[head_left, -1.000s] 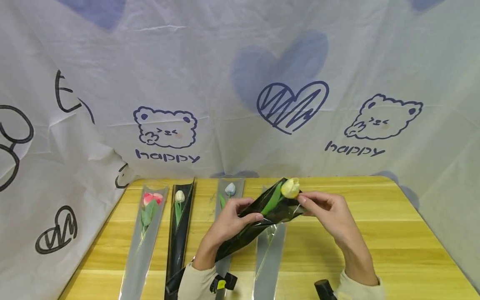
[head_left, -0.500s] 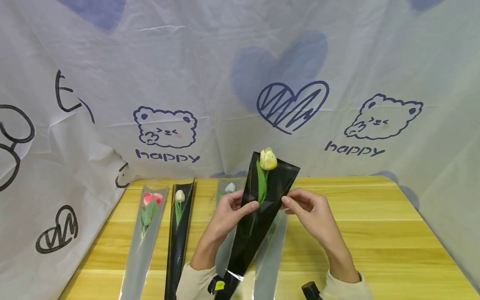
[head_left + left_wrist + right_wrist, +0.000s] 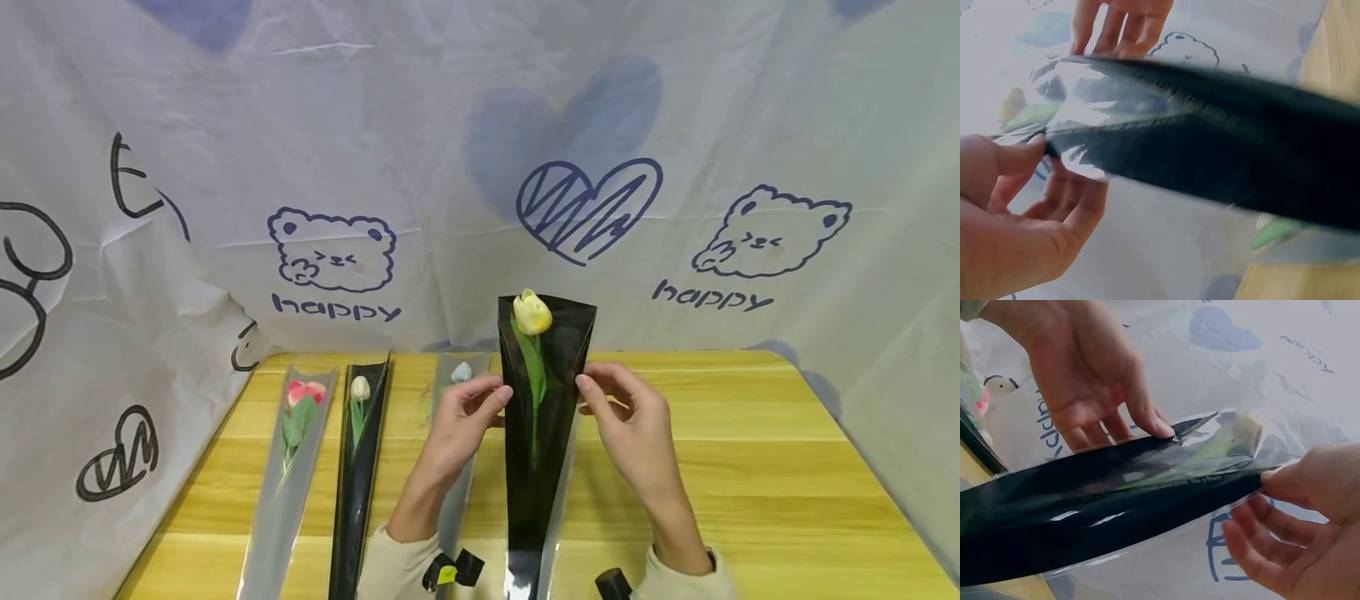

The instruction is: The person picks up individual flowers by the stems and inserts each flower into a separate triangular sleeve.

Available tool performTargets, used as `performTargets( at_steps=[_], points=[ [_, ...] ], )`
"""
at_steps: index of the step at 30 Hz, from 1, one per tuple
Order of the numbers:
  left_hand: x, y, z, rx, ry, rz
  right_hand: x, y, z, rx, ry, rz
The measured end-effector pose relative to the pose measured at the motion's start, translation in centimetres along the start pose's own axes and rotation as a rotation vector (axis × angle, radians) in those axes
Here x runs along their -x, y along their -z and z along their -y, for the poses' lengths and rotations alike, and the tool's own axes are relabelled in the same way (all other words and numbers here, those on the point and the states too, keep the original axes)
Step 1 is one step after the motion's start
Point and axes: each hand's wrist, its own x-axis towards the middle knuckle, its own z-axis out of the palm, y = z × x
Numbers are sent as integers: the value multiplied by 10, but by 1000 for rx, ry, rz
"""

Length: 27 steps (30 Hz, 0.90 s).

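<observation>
A pale yellow tulip (image 3: 532, 313) with a green leaf stands in a tapered black flower sleeve (image 3: 528, 500) with a clear front. The sleeve is held nearly upright over the table, bloom at the top. My left hand (image 3: 461, 417) pinches its left edge between thumb and fingers, just below the flower. On the opposite edge, my right hand (image 3: 630, 417) pinches at about the same height. In the left wrist view the sleeve (image 3: 1210, 156) crosses the picture, its film shiny near the thumb. The right wrist view shows both edges of the sleeve (image 3: 1085, 506) pinched.
Left on the wooden table (image 3: 750, 467) lie a pink tulip (image 3: 306, 393) in a clear sleeve and a white tulip (image 3: 360, 388) in a black one. A light blue tulip (image 3: 461, 372) lies behind my left hand. Another clear sleeve is mostly hidden. A printed cloth (image 3: 450, 167) hangs behind.
The black sleeve with the yellow tulip has swung from slanting right to nearly upright. My right hand has moved from near the bloom to lower on the right edge.
</observation>
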Motion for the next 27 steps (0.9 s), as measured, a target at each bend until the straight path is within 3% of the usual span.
performTargets(
  at_steps=[7, 11, 14, 20, 24, 27],
  points=[
    [-1, -8, 0, 149, -9, -180, 2, -2, -1, 1, -96, 266],
    [-4, -10, 2, 216, -6, -228, -1, 0, -5, -34, -163, 261],
    [-8, -15, 6, 253, 0, -202, -4, 7, -8, -38, -201, 197],
    [-14, -41, 30, 343, 52, -53, -8, 37, -21, 34, -262, 125],
    [-20, -67, 49, 368, 95, -71, -8, 57, -39, 81, -330, 145],
    [-24, -85, 66, 334, 131, -114, -5, 70, -57, 101, -408, 180]
  ],
)
